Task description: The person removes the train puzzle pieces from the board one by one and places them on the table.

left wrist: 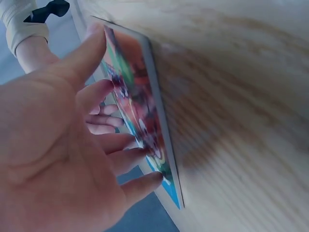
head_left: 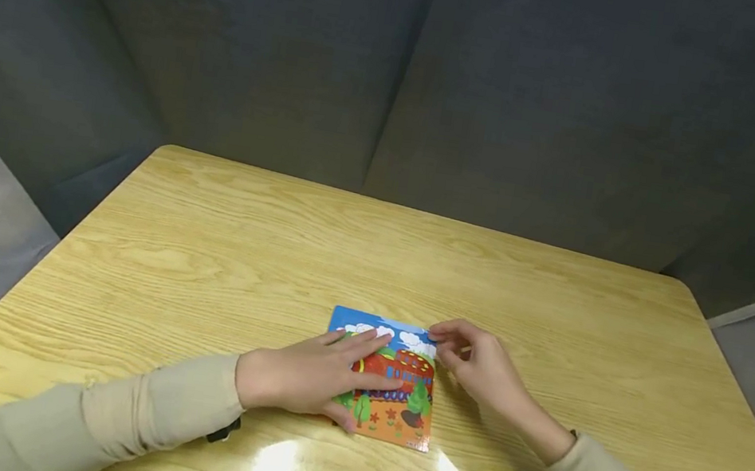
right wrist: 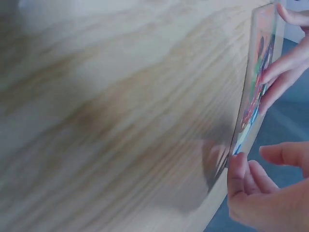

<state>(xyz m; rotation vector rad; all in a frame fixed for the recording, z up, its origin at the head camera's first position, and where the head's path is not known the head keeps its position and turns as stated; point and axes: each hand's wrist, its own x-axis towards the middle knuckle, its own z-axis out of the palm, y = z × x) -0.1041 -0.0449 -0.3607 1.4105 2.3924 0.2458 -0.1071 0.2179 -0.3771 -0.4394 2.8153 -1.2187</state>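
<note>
The left hand [head_left: 314,378] splays; the right hand [head_left: 484,365] bends.

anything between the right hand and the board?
Nothing visible: the right hand is right at the board's far right corner. The left hand lies over the board's left part, away from that corner.

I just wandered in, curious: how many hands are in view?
2: the left hand lies across the picture board; the right hand is at its far right corner.

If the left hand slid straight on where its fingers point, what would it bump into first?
Probably the right hand, by the far right corner of the board; the left hand is spread, so the exact line is uncertain.
</note>
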